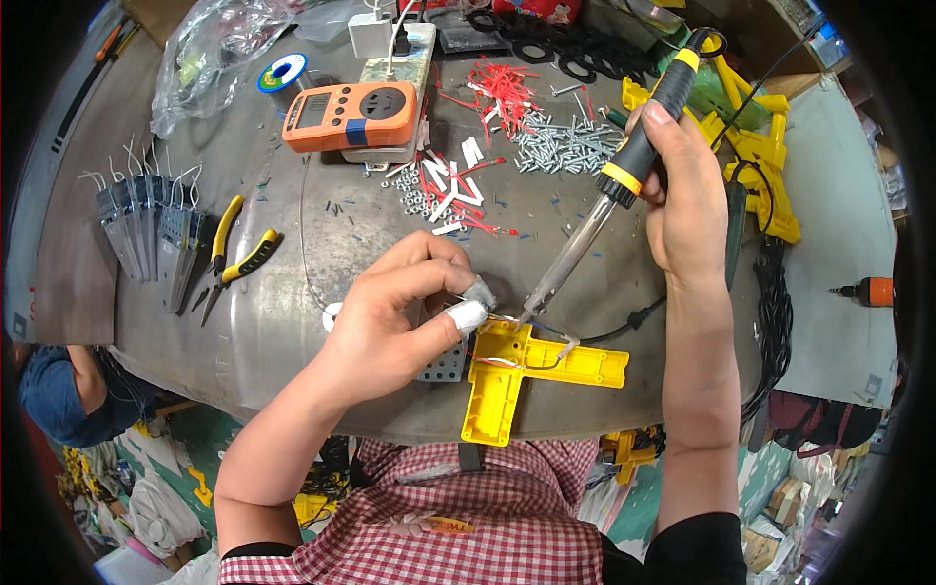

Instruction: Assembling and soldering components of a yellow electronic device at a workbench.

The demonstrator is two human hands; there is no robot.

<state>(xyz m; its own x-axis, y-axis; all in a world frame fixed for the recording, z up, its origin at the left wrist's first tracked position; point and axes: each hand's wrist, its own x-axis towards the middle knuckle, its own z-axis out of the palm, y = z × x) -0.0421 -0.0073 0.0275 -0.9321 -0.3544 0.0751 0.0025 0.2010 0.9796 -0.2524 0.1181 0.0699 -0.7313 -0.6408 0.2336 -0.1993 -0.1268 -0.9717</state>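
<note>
The right hand (687, 190) is wrapped firmly round the grip of a soldering iron (624, 178), its barrel slanting down to the left. The left hand (395, 317) has thumb and forefinger drawn together, seemingly pinching a thin wire (502, 318) beside the iron's tip (both fingertips are wrapped, one white, one grey, so the grip itself is hard to see). Just beneath sits the yellow shell (495, 400), open side up near the bench's front edge.

From where I stand, it looks partway done: short leads (499, 362) already lie inside the shell, but no cover is on it, and the joint at the tip seems unfinished. A perforated metal plate (444, 367) peeks out beside the left hand.

Farther off, loose screws (561, 146) and red leads (502, 90) lie heaped, unused as yet. Yellow-handled pliers (252, 259) rest to the left, near wired metal plates (146, 229). Beyond are an orange multimeter (343, 119) and a solder spool (283, 75); more yellow parts (765, 161) are piled at right.
</note>
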